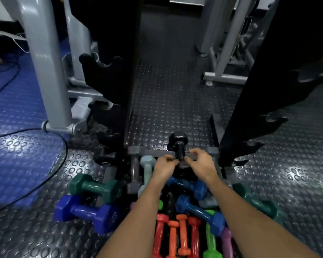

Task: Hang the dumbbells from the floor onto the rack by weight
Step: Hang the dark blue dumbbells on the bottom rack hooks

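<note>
A black dumbbell (179, 144) points away from me, low between the rack's two uprights. My left hand (164, 165) and my right hand (200, 162) both grip its near end from either side. The black rack stands ahead with hooked cradles on its left upright (108, 75) and right upright (254, 86). Below my forearms lie several coloured dumbbells: grey (134, 170), pale blue (147, 165), blue (189, 185), red (159, 235), orange (182, 231), bright green (211, 243).
A green dumbbell (95, 187) and a dark blue dumbbell (86, 213) lie on the studded floor at the left. Grey machine legs (48, 71) stand at the left and back right (226, 53). A cable (62, 157) curves over the blue mat.
</note>
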Demonstrator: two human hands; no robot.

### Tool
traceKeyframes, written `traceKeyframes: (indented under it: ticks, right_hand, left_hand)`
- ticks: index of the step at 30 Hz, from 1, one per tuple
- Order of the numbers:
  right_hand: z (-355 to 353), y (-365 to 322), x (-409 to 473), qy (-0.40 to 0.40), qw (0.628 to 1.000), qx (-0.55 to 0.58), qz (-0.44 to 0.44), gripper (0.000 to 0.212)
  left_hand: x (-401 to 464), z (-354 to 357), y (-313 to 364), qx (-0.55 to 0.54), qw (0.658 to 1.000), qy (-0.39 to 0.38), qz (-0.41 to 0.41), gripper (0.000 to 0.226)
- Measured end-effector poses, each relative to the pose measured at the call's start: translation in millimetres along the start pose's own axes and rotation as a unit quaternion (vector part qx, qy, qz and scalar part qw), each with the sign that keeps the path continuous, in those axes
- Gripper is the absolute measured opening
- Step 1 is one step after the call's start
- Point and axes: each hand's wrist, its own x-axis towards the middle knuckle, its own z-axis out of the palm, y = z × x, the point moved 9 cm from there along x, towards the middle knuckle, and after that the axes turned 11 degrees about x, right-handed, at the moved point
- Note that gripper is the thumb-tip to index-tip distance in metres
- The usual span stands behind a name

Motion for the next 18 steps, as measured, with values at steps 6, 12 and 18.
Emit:
traceKeyframes:
  ticks: [6,12,18]
  right_hand:
    - [47,28,18,-0.163,0.974,-0.159,-0.007,0.073]
    - [67,31,20,-0.134,0.954,-0.264,-0.043,0.089]
    - [54,35,33,-0.121,0.986,-0.107,-0.048,0.064]
  left_hand:
    - [39,27,-32,-0.155,0.983,0.018,-0.098,0.019]
    - [56,24,-40,-0.251,0.958,-0.002,-0.136,0.02]
    - [61,31,-43,-0.214,0.973,0.004,-0.092,0.022]
